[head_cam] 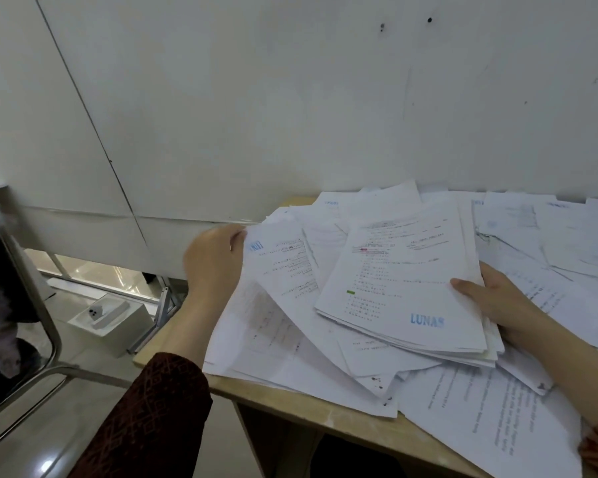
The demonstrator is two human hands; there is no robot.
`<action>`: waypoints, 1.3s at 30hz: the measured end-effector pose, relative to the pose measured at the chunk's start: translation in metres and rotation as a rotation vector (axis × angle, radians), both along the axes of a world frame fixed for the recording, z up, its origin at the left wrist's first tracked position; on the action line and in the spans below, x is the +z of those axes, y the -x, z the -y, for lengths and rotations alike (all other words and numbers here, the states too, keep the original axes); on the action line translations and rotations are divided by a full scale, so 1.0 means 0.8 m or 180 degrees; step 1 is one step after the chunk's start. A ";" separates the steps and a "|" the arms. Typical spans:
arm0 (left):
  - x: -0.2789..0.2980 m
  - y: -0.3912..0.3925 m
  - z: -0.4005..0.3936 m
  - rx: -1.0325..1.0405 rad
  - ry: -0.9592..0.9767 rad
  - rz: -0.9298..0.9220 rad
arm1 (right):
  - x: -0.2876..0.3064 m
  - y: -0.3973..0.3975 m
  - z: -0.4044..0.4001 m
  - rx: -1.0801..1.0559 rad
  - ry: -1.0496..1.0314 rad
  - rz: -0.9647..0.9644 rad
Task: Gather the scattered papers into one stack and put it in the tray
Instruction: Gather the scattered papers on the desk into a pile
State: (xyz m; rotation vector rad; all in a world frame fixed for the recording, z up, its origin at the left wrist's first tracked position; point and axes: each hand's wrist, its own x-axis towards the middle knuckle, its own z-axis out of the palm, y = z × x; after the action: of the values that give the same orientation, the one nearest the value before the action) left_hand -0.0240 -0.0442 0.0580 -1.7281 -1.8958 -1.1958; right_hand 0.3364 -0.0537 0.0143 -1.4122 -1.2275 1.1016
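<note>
Papers (549, 243) scattered over a wooden desk (290, 405).
Right hand (497, 301) grips a stack (404, 288), thumb on top; left hand (214, 260) pinches a sheet (280, 267) at its corner.

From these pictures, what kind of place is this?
Probably an office or administration room: printed papers cover a wooden desk, the gathered stack bears a blue "LUNAS" stamp, and a metal-framed chair stands alongside.
</note>
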 end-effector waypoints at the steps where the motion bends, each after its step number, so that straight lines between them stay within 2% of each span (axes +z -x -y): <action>1: 0.007 -0.001 -0.006 -0.0143 -0.0135 0.0038 | -0.001 -0.001 0.000 -0.0022 -0.0012 0.0002; 3: 0.020 -0.006 -0.020 -0.0510 -0.0321 0.0402 | 0.000 -0.002 -0.001 -0.0088 -0.0059 -0.0007; 5: 0.034 -0.009 -0.031 -0.0728 -0.0507 0.1009 | 0.000 -0.004 -0.001 -0.0149 -0.0102 -0.0020; 12: 0.088 0.023 -0.052 -0.0628 -0.1428 0.3070 | -0.002 -0.010 -0.002 -0.0278 -0.0131 -0.0063; 17: 0.098 0.039 -0.041 -0.0656 -0.1862 0.3962 | 0.001 -0.010 -0.001 -0.0302 -0.0092 -0.0079; 22: 0.091 0.047 -0.029 -0.0502 -0.1990 0.4706 | 0.004 -0.008 0.006 -0.0329 -0.0097 -0.0148; 24: 0.091 0.049 -0.019 -0.0650 -0.2026 0.5090 | 0.005 -0.005 0.005 -0.0303 -0.0096 -0.0185; 27: 0.073 0.005 -0.009 -0.0906 -0.1444 0.5596 | 0.006 -0.005 0.005 -0.0268 -0.0073 -0.0201; 31: 0.014 -0.119 0.027 -0.1153 0.0030 0.5772 | 0.004 -0.005 0.005 -0.0263 -0.0045 -0.0315; 34: -0.017 -0.199 0.061 -0.1418 0.0938 0.6126 | 0.004 0.000 0.004 -0.0392 -0.0059 -0.0426; 36: -0.028 -0.228 0.076 -0.1599 0.1508 0.5943 | 0.004 0.002 0.002 -0.0505 0.0083 -0.0503; 39: -0.037 -0.239 0.079 -0.2074 0.2293 0.4994 | 0.004 -0.003 0.000 -0.0501 0.0367 -0.0645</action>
State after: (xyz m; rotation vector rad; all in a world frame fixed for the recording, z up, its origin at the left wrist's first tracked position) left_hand 0.1674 -0.1075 0.0286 -1.9270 -2.8358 -3.0422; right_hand 0.3388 -0.0538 0.0174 -1.4187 -0.9065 1.1888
